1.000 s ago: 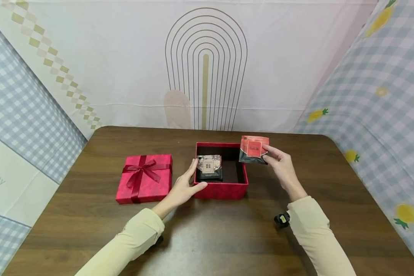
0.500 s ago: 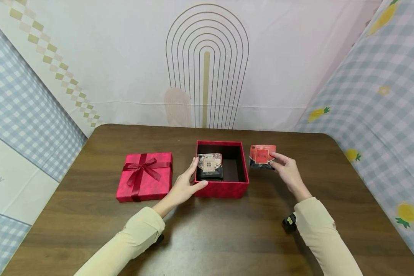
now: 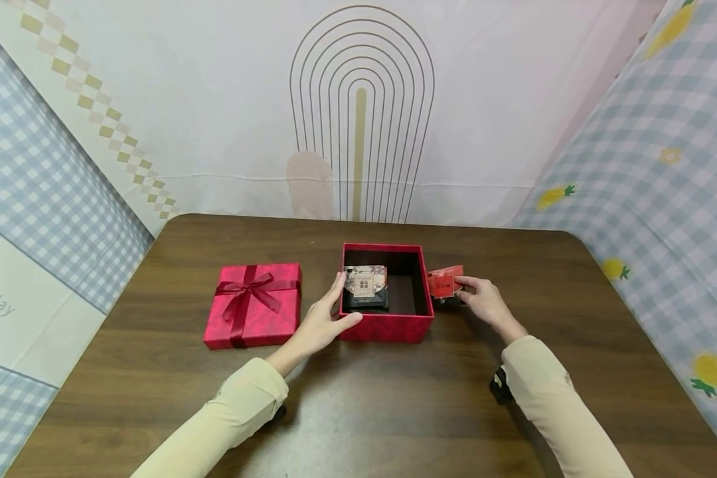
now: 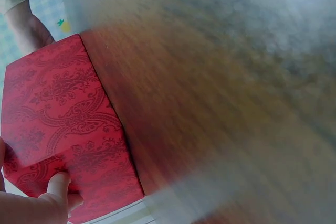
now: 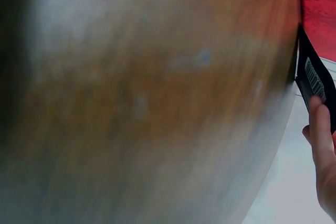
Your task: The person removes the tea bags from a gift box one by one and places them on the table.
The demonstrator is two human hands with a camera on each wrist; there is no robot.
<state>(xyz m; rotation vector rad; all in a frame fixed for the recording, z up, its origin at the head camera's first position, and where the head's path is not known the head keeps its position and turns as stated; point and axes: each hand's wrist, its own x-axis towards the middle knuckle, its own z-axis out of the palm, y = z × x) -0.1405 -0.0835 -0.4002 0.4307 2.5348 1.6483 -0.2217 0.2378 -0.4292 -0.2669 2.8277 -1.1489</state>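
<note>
My left hand (image 3: 322, 328) rests against the near left corner of a red patterned gift box (image 3: 388, 328). Its fingers reach along the left wall, and the thumb presses on the front, as the left wrist view also shows. Inside, on the left, a black sachet with a floral top (image 3: 365, 285) lies over other dark packets. Right of the box, my right hand (image 3: 484, 302) pinches a red and black sachet (image 3: 444, 284) by its right edge, low beside the wall. The right wrist view shows the sachet's dark back with a barcode label (image 5: 315, 80).
A red lid (image 3: 253, 305) with a ribbon bow lies to the left of the box. Everything stands on a brown wooden table (image 3: 388, 411). A white cloth wall (image 3: 227, 113) rises behind, with checked cloth (image 3: 651, 199) at the right.
My right hand has carried the red and black sachet from over the box's right rim, out to the right, then down beside the wall. The left hand has stayed on the box.
</note>
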